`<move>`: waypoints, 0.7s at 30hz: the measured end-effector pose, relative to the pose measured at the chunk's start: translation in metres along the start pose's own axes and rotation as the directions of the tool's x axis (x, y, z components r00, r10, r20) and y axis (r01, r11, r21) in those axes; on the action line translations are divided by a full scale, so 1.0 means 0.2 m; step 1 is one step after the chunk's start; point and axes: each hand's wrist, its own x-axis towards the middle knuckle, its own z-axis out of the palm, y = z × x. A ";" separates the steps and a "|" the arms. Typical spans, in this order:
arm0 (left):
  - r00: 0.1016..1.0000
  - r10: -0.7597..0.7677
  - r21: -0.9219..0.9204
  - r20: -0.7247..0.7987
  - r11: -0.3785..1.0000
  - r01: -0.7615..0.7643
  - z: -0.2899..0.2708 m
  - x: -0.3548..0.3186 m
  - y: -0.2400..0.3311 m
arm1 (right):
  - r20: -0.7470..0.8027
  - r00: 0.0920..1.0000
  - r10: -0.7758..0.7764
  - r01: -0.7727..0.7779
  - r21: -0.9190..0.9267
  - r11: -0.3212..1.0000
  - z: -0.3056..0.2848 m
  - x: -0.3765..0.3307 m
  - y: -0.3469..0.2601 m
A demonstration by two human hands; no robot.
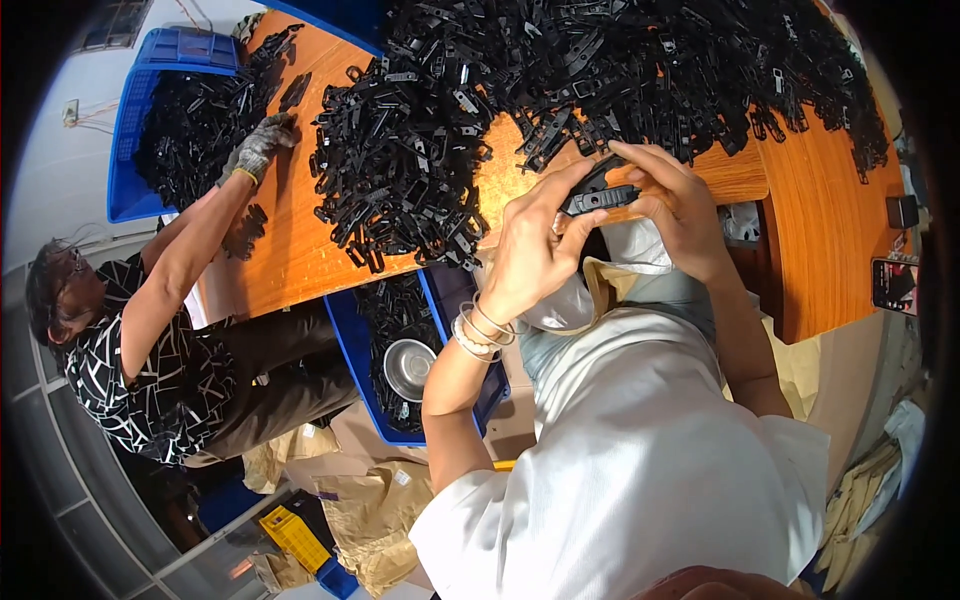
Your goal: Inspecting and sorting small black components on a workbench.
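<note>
Just over the table's near edge, my left hand grips a long black plastic part between thumb and fingers. My right hand closes on the other end of the same part with its thumb and fingertips. Behind it, between my fingers, a second dark piece shows; I cannot make out whether it is joined to the first. A large pile of similar black plastic parts lies just beyond my hands, and another heap is to the left.
A co-worker's gloved hand reaches over the wooden table at the left, beside a blue crate of black parts. Below the table edge, another blue crate holds parts and a metal bowl. A phone is at the right.
</note>
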 end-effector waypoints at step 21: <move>0.988 0.085 0.077 0.128 0.992 -0.096 0.07 0.01 -0.24 | 0.016 0.990 0.138 -0.130 -0.242 0.961 -0.08 -0.12 0.17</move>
